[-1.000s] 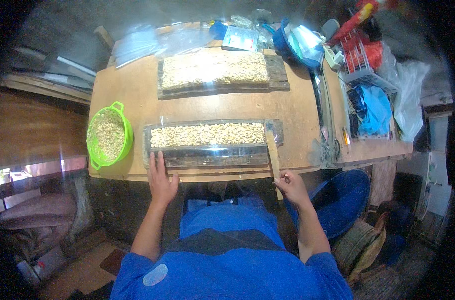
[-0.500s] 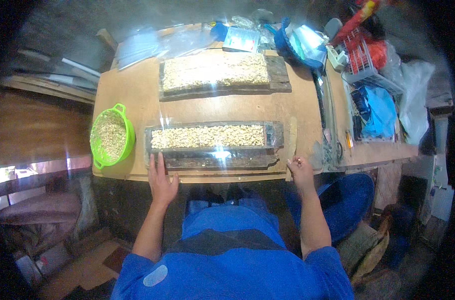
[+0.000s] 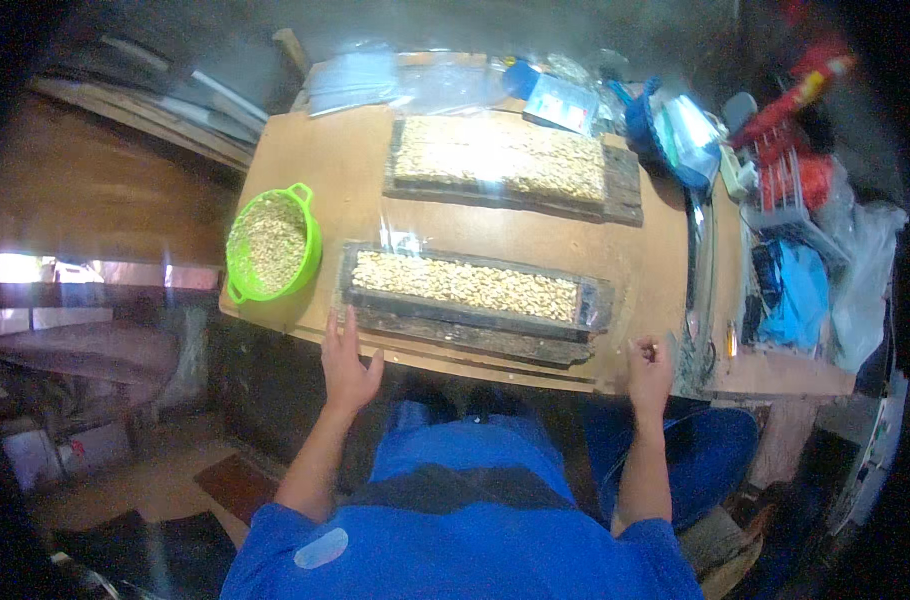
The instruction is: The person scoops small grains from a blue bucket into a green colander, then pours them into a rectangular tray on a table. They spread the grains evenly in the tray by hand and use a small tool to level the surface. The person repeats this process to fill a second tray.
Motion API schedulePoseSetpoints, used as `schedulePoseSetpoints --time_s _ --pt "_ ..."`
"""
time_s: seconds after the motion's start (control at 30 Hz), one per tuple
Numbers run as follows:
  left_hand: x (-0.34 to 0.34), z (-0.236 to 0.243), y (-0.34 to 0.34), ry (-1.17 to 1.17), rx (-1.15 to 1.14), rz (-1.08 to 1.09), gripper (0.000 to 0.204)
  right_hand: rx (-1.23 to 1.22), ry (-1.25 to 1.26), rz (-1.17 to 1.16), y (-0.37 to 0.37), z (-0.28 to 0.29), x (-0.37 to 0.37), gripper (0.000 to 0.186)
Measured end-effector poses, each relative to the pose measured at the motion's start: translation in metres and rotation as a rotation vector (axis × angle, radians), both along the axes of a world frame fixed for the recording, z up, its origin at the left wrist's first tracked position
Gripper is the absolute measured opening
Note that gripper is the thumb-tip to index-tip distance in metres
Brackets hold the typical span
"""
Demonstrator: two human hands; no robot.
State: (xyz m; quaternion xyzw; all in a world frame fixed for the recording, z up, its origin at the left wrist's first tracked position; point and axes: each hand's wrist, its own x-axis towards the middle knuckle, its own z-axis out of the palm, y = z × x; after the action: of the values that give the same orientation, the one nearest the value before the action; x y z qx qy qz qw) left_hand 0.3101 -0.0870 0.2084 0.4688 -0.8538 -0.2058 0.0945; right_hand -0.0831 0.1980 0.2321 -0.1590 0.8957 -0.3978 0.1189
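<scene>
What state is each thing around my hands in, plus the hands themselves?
Left hand: open, fingers spread, at the near tray's front left
Right hand: fingers curled; anything held is unclear
Near wooden tray: filled with pale pieces
Far wooden tray: filled likewise, partly in glare
Green basket: uncovered, holding pale pieces
Plastic sheets: lying flat

Blue tub (image 3: 713, 462), pale crate (image 3: 793, 222), clear bag (image 3: 868, 290)
</scene>
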Motion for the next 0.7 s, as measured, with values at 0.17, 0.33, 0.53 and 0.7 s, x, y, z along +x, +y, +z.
schedulePoseSetpoints --time_s 0.17,0.33,0.53,0.7 --pt "0.006 -0.001 0.002 -0.005 0.047 0.038 0.097 -0.353 0.000 0.064 -0.059 0.048 0.019 0.015" --pt "0.018 -0.007 0.002 0.038 0.153 0.078 0.099 0.231 0.228 0.658 -0.136 0.052 0.035 0.022" --pt "0.062 -0.015 -0.008 0.133 0.124 0.067 0.095 0.284 0.352 0.740 -0.208 0.060 0.084 0.026" --pt "0.113 -0.026 -0.024 0.181 0.237 0.120 0.090 -0.095 0.268 0.998 -0.333 0.063 0.180 0.027"
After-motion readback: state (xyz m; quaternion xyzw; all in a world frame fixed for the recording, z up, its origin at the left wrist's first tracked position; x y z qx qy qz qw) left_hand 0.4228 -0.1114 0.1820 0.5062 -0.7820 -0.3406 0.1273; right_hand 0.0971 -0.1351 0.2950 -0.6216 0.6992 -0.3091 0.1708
